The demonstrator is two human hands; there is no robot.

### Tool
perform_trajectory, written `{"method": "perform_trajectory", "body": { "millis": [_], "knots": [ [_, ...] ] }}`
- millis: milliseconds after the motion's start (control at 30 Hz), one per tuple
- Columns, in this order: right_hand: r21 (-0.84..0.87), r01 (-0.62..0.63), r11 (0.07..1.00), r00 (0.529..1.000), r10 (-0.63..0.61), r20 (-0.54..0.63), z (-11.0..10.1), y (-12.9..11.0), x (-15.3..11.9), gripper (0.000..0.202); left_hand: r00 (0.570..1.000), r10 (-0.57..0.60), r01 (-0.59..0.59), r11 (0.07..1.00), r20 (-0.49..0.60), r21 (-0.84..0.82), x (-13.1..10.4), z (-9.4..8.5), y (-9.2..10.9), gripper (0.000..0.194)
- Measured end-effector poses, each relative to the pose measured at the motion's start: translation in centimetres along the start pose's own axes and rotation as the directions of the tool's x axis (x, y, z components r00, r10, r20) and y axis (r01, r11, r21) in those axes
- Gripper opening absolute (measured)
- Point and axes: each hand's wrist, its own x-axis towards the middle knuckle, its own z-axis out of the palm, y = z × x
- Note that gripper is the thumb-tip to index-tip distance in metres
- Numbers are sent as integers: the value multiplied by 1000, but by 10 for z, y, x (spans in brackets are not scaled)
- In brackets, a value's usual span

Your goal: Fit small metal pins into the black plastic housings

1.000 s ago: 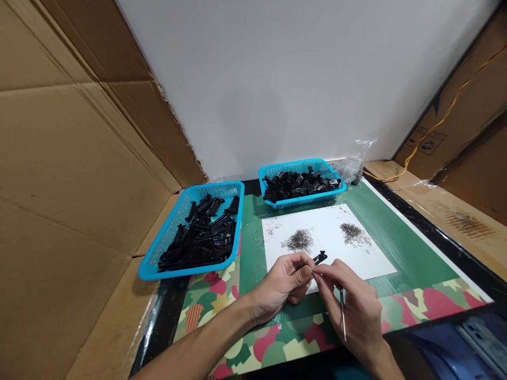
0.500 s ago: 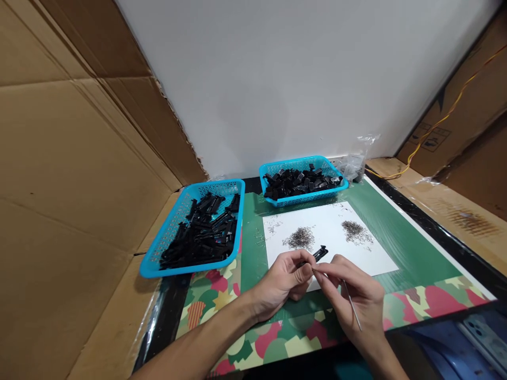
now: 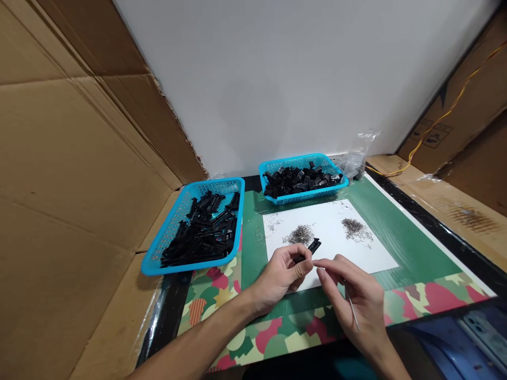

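A slim black plastic part [image 3: 314, 246] is held in my left hand [image 3: 283, 272], its far end sticking out past the fingers over a white sheet [image 3: 328, 237]. Close beside it is my right hand [image 3: 356, 293], with a thin metal rod [image 3: 352, 309] held against the palm by the curled fingers. The right index fingertip reaches the left thumb and the part; anything tiny at the fingertips is too small to make out. On the sheet lie two piles of small metal pieces, one at the left [image 3: 301, 234] and one at the right [image 3: 353, 228].
A blue basket [image 3: 152, 268] of long black parts stands at the left, and another [image 3: 307, 198] with shorter black parts at the back. Plastic bags [image 3: 354, 164] lie beside the back basket. Cardboard [image 3: 71, 174] rises at the left; a yellow cable [image 3: 415, 150] runs at the right.
The black part has shifted slightly left and its far end points up more steeply. The right thumb has come a little away from the left fingertips.
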Motion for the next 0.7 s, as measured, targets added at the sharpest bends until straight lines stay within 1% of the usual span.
{"method": "perform_trajectory", "body": {
  "millis": [167, 300, 367, 433, 500, 567, 667, 700],
  "knots": [
    [25, -110, 994, 992, 108, 71, -7, 3, 3, 12, 997, 69, -66, 989, -19, 133, 3, -2, 3, 46],
    [38, -179, 983, 974, 172, 149, -18, 3, 6, 11, 991, 133, -126, 964, -16, 232, 3, 0, 5, 43],
    [27, -195, 980, 969, 188, 159, -22, 4, 6, 11, 989, 148, -137, 944, -16, 302, 1, 2, 6, 39],
    [8, -196, 981, 971, 193, 140, -25, 5, 5, 10, 985, 174, -154, 903, -15, 402, -3, 4, 6, 34],
    [-23, -175, 984, 979, 176, 99, -28, 6, 4, 8, 976, 216, -184, 854, -9, 487, -7, 5, 6, 34],
    [-65, -126, 990, 989, 130, 63, -30, 7, 3, 7, 974, 224, -190, 844, -8, 501, -9, 6, 3, 38],
    [-140, -7, 990, 999, 15, 52, -33, 4, 4, 9, 981, 192, -161, 909, -41, 385, -9, 6, -3, 32],
    [-158, 35, 987, 998, -26, 57, -34, 3, 5, 11, 979, 197, -168, 928, -54, 332, -9, 6, -5, 35]
  ]
}}
